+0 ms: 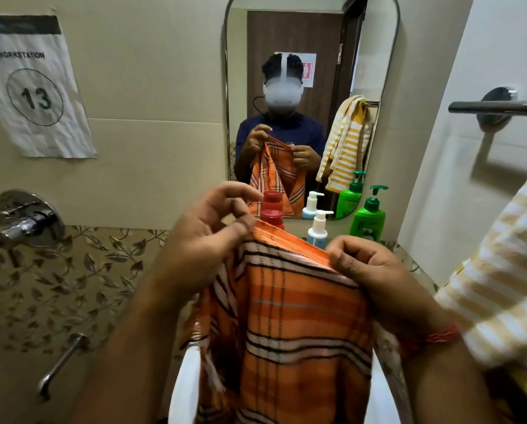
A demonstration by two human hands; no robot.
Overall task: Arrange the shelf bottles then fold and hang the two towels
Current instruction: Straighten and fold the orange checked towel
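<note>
Holding orange checked towel (289,325) up near body: left hand (204,228) and right hand (366,270) each pinching folded top edge, cloth hanging down. Towel bar (497,107) far right, nearer right hand; striped towel (497,289) already hanging right.

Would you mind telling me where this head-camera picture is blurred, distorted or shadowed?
Head view: the yellow-and-white striped towel at the right edge is smeared soft; wide-angle distortion bows the chrome towel rail and the wall lines; the rail casts a soft shadow on the wall; the orange checked towel is fairly sharp.
</note>
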